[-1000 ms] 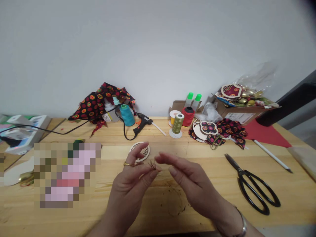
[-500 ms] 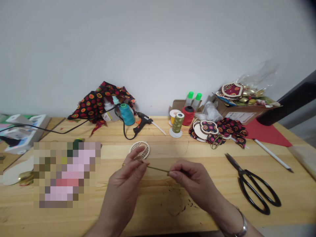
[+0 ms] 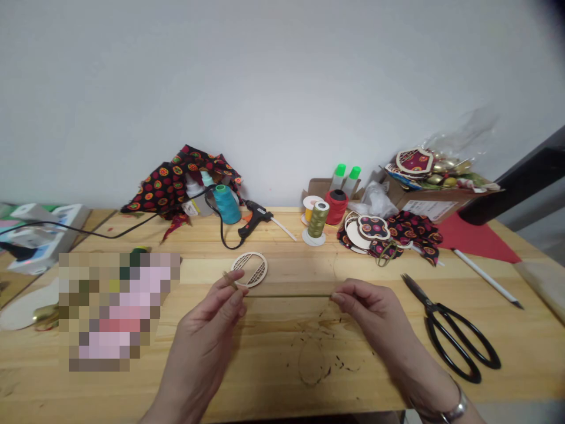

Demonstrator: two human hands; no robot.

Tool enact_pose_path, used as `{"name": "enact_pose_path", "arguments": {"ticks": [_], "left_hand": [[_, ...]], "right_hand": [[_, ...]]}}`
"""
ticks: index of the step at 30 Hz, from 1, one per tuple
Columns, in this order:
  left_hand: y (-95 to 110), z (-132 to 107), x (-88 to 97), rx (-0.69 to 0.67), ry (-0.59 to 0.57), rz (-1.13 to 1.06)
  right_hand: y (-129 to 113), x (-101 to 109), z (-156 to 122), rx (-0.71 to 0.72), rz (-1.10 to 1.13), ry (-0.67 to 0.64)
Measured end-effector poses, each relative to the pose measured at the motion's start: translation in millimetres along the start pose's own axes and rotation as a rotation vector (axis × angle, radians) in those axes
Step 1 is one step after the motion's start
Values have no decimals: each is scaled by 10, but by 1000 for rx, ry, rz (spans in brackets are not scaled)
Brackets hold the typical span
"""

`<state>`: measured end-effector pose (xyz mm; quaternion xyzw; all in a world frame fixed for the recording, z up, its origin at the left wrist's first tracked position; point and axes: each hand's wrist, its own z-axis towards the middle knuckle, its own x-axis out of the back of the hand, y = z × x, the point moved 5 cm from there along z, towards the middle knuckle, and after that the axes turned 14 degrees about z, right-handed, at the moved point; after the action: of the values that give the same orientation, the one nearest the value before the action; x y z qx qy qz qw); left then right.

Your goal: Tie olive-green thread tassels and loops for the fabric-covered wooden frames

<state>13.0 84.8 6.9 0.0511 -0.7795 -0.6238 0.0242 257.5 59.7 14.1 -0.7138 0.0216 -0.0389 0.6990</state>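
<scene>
My left hand (image 3: 207, 330) and my right hand (image 3: 375, 318) each pinch one end of an olive-green thread (image 3: 286, 295) and hold it taut and level just above the wooden table (image 3: 282, 371). Short frayed ends stick out past my left fingertips. A round wooden lattice disc (image 3: 250, 269) lies flat right behind my left hand. Loose thread loops and small clippings (image 3: 315, 359) lie on the table between my wrists. The olive thread spool (image 3: 318, 221) stands farther back.
Black scissors (image 3: 454, 333) lie at the right, a white pencil (image 3: 485, 278) beyond them. At the back are a glue gun (image 3: 258, 217), teal (image 3: 226, 204) and red (image 3: 336, 207) spools, patterned fabric (image 3: 176, 179), fabric-covered discs (image 3: 375, 229) and a cardboard box (image 3: 432, 200). A blurred patch sits at left.
My hands have moved apart, the left going left and the right going right, drawing the thread out from a short bunch to a long taut line.
</scene>
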Motion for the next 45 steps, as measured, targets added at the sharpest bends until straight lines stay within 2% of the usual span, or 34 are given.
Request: {"name": "enact_pose_path", "arguments": {"ticks": [2,4,5,6,8,9,10,12,14,15,18,23,26,33,41,45], "left_hand": [[33,58,56,18,-66,183],[132,130,127,-8,-114,456],[221,161,171,-68,-82,592],[327,177,222,-138,11,685],[547,130,259,-330,225,709],[615,81,205,-414,240,688],[644,26,107,-475,187,653],[613,-101,-178,-559,-59,569],[473,-226,-476,-534,-352,561],[391,-272,-583,-498,-443,571],[217,-331,-732,-411,-555,583],[170,-336,-728,-355,-645,604],[128,-320,-709,-278,-673,597],[-119,-260,-678,-2,-685,513],[-145,-262,-667,119,-603,514],[-153,-259,-658,118,-581,471]], "right_hand": [[-39,16,-6,34,-47,-15],[-101,13,-19,88,-108,-59],[-136,1,-30,118,-141,-88],[-170,-18,-42,146,-174,-118],[-230,-76,-70,195,-244,-171],[-255,-115,-86,216,-278,-197],[-278,-159,-103,233,-310,-224],[-320,-254,-136,265,-363,-279],[-364,-333,-169,302,-379,-330],[-384,-361,-184,318,-377,-351],[-408,-391,-217,342,-375,-397],[-336,-374,-233,314,-438,-416],[-291,-384,-231,315,-435,-421],[-216,-327,-196,310,-491,-379],[-270,-241,-138,332,-462,-336],[-261,-207,-123,347,-455,-312]]}}
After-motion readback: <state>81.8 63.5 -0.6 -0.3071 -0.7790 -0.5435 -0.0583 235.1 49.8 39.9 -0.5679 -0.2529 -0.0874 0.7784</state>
